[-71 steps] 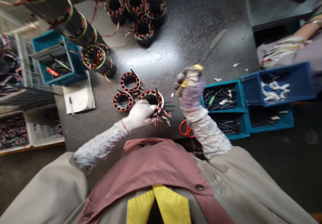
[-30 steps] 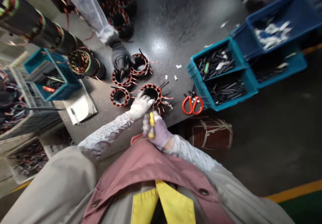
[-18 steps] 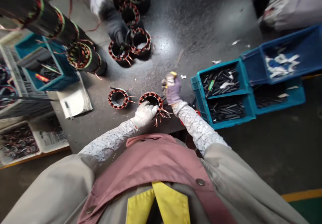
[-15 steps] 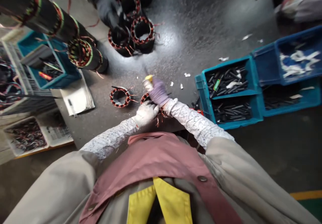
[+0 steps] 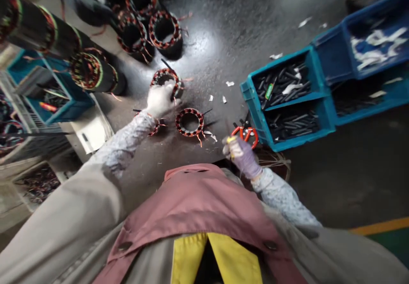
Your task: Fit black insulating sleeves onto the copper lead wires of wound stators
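Note:
My left hand (image 5: 161,101), in a white glove, is closed on the near rim of a stator (image 5: 162,76) with red-and-black windings. It covers part of that ring. Below it, another stator (image 5: 156,127) is mostly hidden by my left forearm. To the right, a third stator (image 5: 182,131) sits on the table, its copper-coloured leads towards me. My right hand (image 5: 243,156), gloved in purple, is closed around a yellow-handled tool (image 5: 230,139); its thin shaft is blurred and its kind is unclear. Red-handled cutters (image 5: 254,137) lie just beyond this hand.
Teal bins (image 5: 277,145) of black tubes stand at the right, beside a blue bin (image 5: 334,58) with white strips. Several stators (image 5: 172,47) and a co-worker's dark-sleeved arm (image 5: 81,3) are at the upper left. Stacked stators (image 5: 111,79) and a paper pad (image 5: 92,130) lie left.
My left hand has moved up and left, and a stator is now under it. My right hand has drawn away to the right with the yellow-handled tool. The co-worker's arm has shifted left.

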A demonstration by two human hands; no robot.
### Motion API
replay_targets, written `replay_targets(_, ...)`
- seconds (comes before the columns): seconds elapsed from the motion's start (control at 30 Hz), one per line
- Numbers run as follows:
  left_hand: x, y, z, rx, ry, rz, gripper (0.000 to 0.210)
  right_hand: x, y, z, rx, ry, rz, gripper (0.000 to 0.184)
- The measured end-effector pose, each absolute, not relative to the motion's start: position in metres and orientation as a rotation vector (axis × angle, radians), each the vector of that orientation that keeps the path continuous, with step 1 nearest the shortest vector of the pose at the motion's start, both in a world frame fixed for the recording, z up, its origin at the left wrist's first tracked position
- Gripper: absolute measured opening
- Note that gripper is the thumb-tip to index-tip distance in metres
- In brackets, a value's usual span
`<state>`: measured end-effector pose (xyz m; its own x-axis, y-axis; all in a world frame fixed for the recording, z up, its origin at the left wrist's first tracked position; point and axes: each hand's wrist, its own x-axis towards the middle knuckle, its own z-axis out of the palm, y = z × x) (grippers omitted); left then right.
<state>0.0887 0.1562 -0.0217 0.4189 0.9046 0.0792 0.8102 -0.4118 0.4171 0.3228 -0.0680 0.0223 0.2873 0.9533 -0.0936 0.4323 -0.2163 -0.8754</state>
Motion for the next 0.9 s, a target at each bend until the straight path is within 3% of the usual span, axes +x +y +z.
replay_targets(0.13,0.087,0.188,-0.024,2.267,1.596,0.236,0.049,0.304,-0.120,-0.031,-1.951,-1.409,1.003,0.036)
replay_targets(0.23,0.073,0.167,-0.017,2.340,1.567,0.310,0.054,0.286,-0.117,-0.062,-2.038,-1.371,1.018,0.033)
replay_targets(0.33,0.064,0.120,-0.022,2.618,1.209,0.520,0.061,0.273,-0.101,-0.082,-2.058,-1.178,1.018,0.033)
replay_targets(0.43,0.075,0.081,-0.048,2.785,0.822,0.331,0.065,0.266,-0.085,-0.094,-1.967,-0.932,1.084,0.036)
replay_targets(0.7,0.119,0.062,-0.090,2.740,1.031,0.170,0.038,0.245,-0.048,-0.086,-1.683,-0.632,1.403,0.037)
replay_targets(0.9,0.120,0.062,-0.100,2.698,1.051,0.150,0.031,0.170,-0.027,-0.051,-1.231,-0.018,1.504,0.051)
